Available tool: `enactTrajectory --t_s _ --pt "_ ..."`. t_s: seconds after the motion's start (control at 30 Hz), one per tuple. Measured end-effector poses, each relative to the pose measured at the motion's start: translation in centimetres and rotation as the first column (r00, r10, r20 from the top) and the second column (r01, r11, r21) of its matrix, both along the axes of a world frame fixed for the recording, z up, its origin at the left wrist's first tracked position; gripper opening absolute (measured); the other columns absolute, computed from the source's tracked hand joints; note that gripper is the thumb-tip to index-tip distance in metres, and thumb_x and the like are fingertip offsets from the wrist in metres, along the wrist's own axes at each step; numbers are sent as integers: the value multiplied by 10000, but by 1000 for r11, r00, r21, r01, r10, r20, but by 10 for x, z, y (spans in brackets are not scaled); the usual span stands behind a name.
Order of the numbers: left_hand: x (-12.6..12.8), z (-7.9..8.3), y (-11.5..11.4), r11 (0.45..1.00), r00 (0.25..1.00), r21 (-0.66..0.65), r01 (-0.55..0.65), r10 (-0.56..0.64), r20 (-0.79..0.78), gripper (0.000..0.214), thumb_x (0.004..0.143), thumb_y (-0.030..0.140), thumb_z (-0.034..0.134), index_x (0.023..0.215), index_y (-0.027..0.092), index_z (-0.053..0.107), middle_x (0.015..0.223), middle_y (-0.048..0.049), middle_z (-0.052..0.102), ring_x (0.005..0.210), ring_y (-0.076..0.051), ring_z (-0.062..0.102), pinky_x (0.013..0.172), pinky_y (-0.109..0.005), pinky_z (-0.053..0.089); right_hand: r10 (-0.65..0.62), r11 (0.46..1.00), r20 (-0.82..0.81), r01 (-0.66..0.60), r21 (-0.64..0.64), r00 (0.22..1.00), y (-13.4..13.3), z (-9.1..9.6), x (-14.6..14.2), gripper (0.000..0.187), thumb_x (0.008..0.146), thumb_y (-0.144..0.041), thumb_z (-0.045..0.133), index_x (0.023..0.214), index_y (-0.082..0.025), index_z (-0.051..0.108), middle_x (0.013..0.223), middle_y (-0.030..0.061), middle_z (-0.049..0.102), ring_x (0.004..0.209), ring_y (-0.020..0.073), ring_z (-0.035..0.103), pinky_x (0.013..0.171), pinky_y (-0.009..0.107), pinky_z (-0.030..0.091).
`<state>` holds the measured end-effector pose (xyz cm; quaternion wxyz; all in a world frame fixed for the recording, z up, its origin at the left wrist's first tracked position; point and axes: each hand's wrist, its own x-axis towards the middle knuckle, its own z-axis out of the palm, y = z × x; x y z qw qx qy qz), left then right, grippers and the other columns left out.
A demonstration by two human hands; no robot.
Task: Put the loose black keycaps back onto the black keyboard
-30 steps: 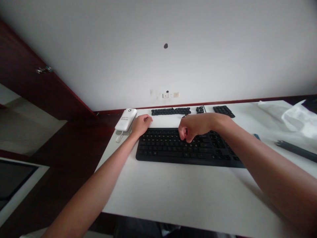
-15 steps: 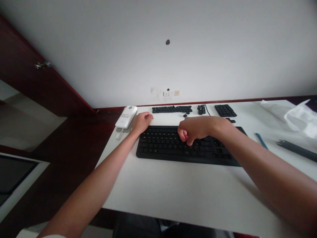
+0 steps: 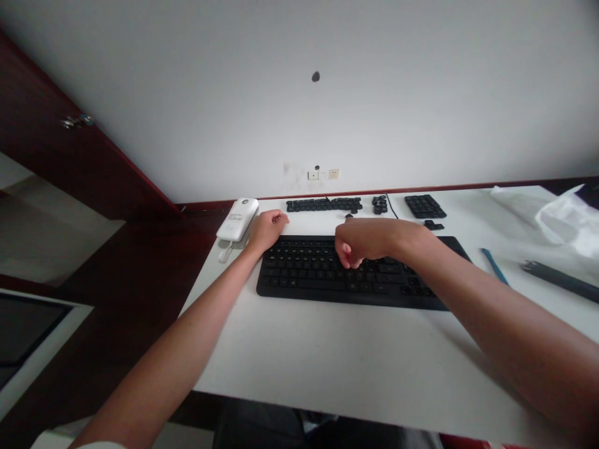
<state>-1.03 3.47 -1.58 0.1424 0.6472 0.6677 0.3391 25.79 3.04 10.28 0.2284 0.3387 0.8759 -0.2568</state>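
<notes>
A black keyboard (image 3: 322, 284) lies flat on the white table (image 3: 318, 349). My left hand (image 3: 267, 229) rests at its back left corner, with the fingers loosely curled and nothing visible in them. Over the middle keys, my right hand (image 3: 362, 240) is bent down with its fingers curled together and their tips at the keys. Whatever those fingers pinch, if anything, is hidden. Behind the keyboard lie loose black keycaps: a long row (image 3: 324, 204), a small cluster (image 3: 379, 204), a number-pad block (image 3: 425, 206) and a few nearer ones (image 3: 433, 225). A single keycap (image 3: 349, 216) sits just behind my right hand.
A white power bank-like device (image 3: 238, 221) with a short cable lies left of my left hand. Right of the keyboard are a slim blue tool (image 3: 494, 267), a dark bar (image 3: 559, 280) and a crumpled white bag (image 3: 571, 221). The wall (image 3: 397, 112) stands behind the table.
My right hand has shifted slightly up in the view, its fingers still curled over the keys. The left hand stays at the corner. The whole view has moved a little.
</notes>
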Motion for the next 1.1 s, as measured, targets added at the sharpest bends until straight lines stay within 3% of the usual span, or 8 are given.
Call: enactTrajectory --t_s 0.27,0.53,0.8,0.9,1.1 --pt "2 5 -3 1000 1000 -15 0 -1 -22 307 927 396 545 859 227 792 805 -38 766 761 -207 670 695 -293 427 -68 993 91 59 97 993 -3 0 -3 236 726 -66 795 950 -138 812 917 94 775 834 264 723 647 317 461" --pt "6 9 -6 999 999 -29 -13 12 -48 318 927 379 526 859 220 794 784 -39 749 736 -204 644 662 -293 403 -141 980 115 121 160 983 -19 11 -12 317 726 3 737 995 -144 815 1077 166 765 932 339 732 740 384 506" --pt "5 8 -4 999 998 -31 -30 28 -52 310 923 385 540 857 222 795 845 -41 780 794 -211 677 704 -292 431 -32 973 135 0 233 990 -23 9 -15 393 712 19 724 1080 -100 793 1145 206 749 1002 358 723 722 368 489" --pt "5 9 -4 999 999 -42 -24 23 -43 324 927 401 534 856 219 792 845 -42 779 800 -212 684 718 -291 442 -23 978 132 -5 207 991 -19 6 -14 393 718 -15 770 1102 -96 793 1158 202 751 1027 357 721 736 364 495" --pt "2 8 -3 999 999 -34 -6 5 -39 319 928 405 535 860 226 790 833 -31 777 771 -206 678 688 -290 421 -13 997 53 10 70 998 5 5 6 266 762 -146 802 1028 -161 812 984 96 792 910 272 735 716 328 505"
